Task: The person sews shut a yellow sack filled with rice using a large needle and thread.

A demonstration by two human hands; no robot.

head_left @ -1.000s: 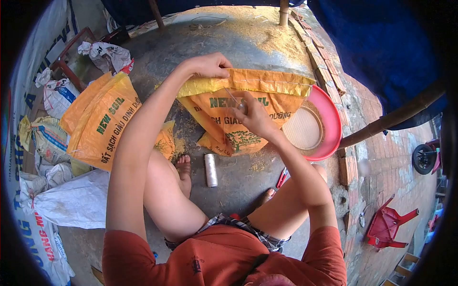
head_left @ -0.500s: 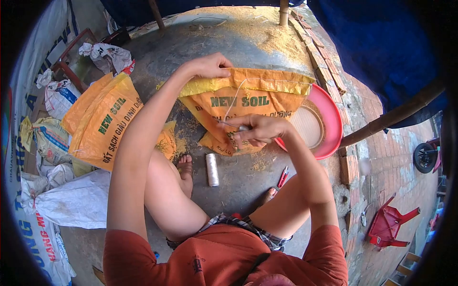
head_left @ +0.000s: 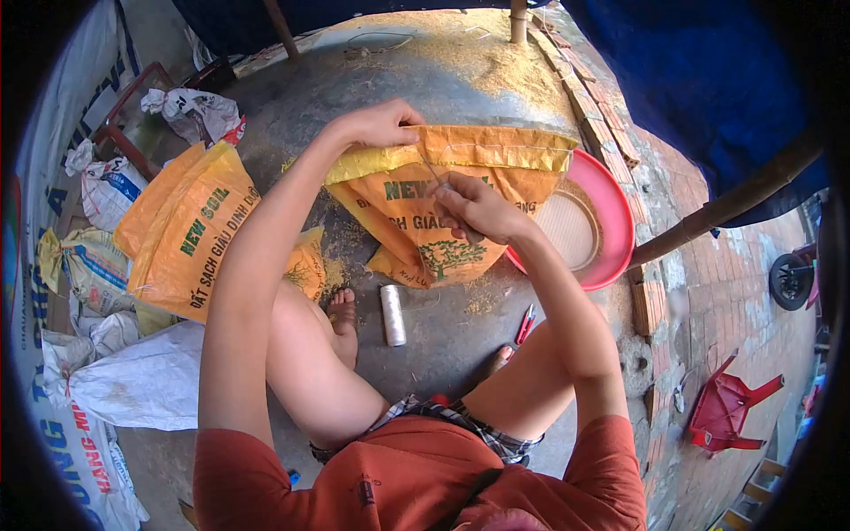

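My left hand [head_left: 390, 124] pinches the folded top edge of an orange "NEW SOIL" bag [head_left: 522, 177], near the left end of its yellow band. Closed around a thin metal needle [head_left: 428, 165], my right hand [head_left: 474, 208] is in front of the bag's lettering, and the needle's tip reaches up to the band just below my left fingers. White thread stitches run along the band to the right. Below the bag, a spool of white thread [head_left: 393, 315] stands on the floor between my feet. Red-handled snips [head_left: 526, 325] lie near my right foot.
Another orange bag [head_left: 199, 234] leans at the left among white sacks [head_left: 142, 376]. Behind the held bag's right side sits a pink basin [head_left: 617, 221]. Grain [head_left: 513, 75] lies at the back. A wooden pole [head_left: 735, 203] and a red stool [head_left: 728, 409] are at the right.
My right hand has moved up towards the band, and the needle now points up at the bag's edge. The loose thread loop no longer hangs in front of the bag.
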